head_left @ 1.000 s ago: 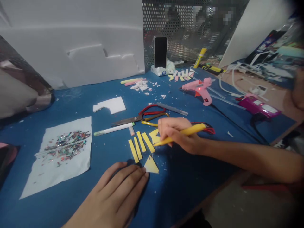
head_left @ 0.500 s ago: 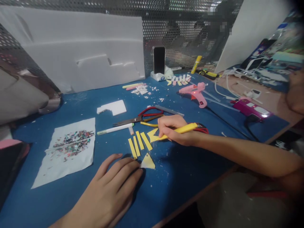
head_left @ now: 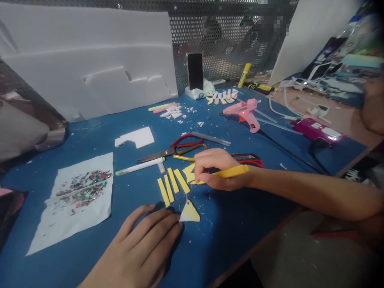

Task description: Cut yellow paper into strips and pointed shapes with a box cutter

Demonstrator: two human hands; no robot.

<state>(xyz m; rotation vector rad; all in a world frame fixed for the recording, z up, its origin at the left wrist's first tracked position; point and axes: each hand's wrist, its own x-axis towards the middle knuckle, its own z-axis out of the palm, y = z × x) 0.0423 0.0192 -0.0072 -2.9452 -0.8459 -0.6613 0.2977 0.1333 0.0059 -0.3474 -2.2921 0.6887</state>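
Observation:
My right hand (head_left: 217,168) is closed around a yellow marker (head_left: 232,172), its tip against a yellow cut piece (head_left: 189,174) on the blue table; the fingers partly cover that piece. Flat on the table rests my left hand (head_left: 147,240), fingers stretched out, holding nothing. Its fingertips lie at the edge of a small triangular piece (head_left: 190,212), yellow fading to white, with a hole near the top. Several narrow yellow strips (head_left: 168,188) lie side by side between the hands. Just behind them are a white pen (head_left: 139,166) with a green end and red-handled scissors (head_left: 171,152).
A white sheet (head_left: 39,236) bearing shiny flakes lies left. A pink glue gun (head_left: 244,114) with its cable sits right, near a purple device (head_left: 319,130). Behind stand a propped phone (head_left: 195,71) and white foam board (head_left: 90,60). A white cutout (head_left: 136,137) lies mid-table.
The camera view has shifted, so most table items appear further left. My right hand still holds the marker at the yellow piece, its angle slightly flatter. My left hand stays flat.

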